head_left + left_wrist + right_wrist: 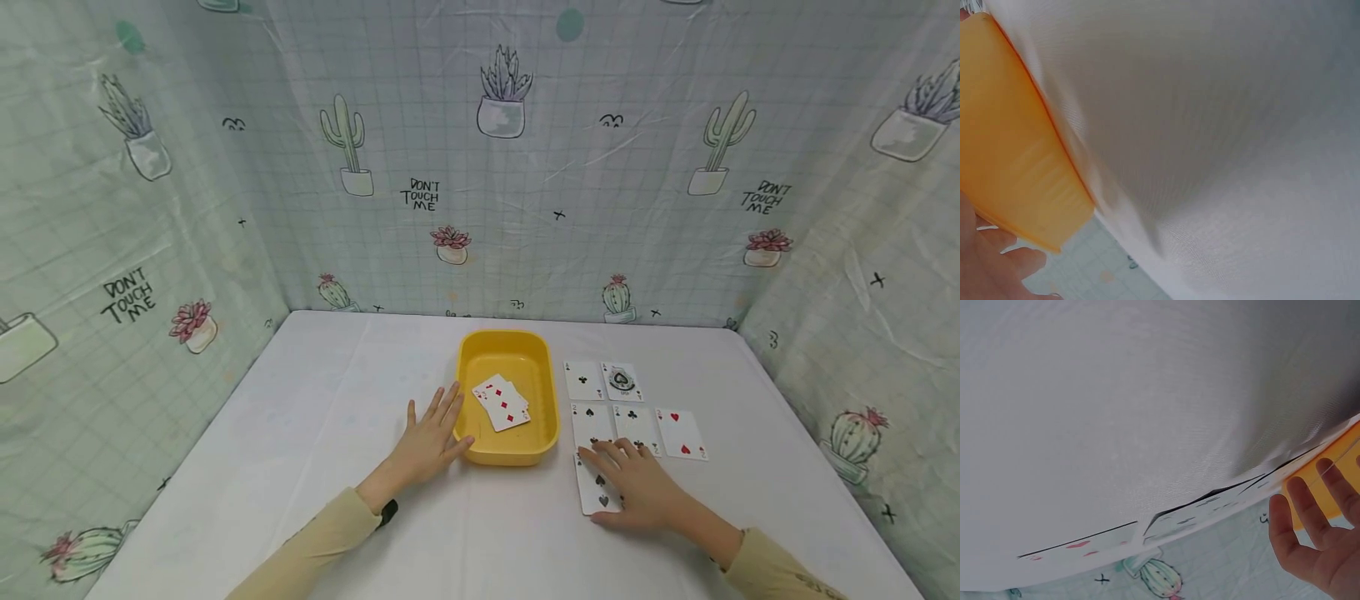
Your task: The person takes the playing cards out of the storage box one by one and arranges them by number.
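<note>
My left hand rests at the left rim of a yellow tray, its fingers spread and nearly straight. The left wrist view shows those fingertips at the wall of the tray. My right hand lies over a spade playing card, fingers loosely bent and spread, with the thumb near its lower edge. That hand hides the card's right part. Just above it are the two of spades and two of clubs, and the two of hearts lies to their right.
Farther back, the ace of clubs and ace of spades lie side by side. Inside the tray, a three of diamonds tops a few overlapping cards. A white cloth covers the table; patterned curtains surround it.
</note>
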A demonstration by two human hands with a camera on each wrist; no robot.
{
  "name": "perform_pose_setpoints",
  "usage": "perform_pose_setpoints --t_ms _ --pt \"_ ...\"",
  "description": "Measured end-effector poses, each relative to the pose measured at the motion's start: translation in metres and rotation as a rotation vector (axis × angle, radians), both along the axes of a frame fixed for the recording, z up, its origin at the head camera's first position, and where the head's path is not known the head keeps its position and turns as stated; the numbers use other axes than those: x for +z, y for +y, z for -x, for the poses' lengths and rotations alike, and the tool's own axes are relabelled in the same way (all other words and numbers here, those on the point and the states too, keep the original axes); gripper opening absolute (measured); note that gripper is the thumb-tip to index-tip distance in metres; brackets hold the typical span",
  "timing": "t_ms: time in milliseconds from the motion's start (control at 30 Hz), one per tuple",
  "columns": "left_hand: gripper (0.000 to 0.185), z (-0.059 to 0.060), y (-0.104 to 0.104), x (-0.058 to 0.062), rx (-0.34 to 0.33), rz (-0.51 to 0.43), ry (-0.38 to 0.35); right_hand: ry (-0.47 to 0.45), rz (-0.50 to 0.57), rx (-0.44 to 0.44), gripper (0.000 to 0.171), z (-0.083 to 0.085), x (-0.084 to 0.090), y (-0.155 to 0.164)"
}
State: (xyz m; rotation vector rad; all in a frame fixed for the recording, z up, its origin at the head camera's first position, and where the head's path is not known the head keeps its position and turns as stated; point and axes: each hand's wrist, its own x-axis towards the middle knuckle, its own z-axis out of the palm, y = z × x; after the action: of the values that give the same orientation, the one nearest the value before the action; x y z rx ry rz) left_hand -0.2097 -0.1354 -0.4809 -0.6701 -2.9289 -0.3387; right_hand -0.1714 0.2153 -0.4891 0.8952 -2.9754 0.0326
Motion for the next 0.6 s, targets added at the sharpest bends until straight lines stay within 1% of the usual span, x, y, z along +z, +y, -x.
perform_pose_setpoints --t_ms 233,467,600 --pt "0.074 0.0011 -0.0005 -0.0011 -0.002 0.0 0.013 0.019 0.008 0.007 0.088 -0.003 -0.0005 0.0016" --pt "0.075 0.0017 -0.0015 -0.0013 -0.001 -0.008 -0.004 0.009 -0.008 0.004 0.089 -0.0035 -0.0019 0.0014" --pt "0.075 0.0021 -0.0016 -0.0007 -0.003 -0.003 -0.017 0.013 0.007 0.011 0.089 -0.0028 -0.0031 0.0022"
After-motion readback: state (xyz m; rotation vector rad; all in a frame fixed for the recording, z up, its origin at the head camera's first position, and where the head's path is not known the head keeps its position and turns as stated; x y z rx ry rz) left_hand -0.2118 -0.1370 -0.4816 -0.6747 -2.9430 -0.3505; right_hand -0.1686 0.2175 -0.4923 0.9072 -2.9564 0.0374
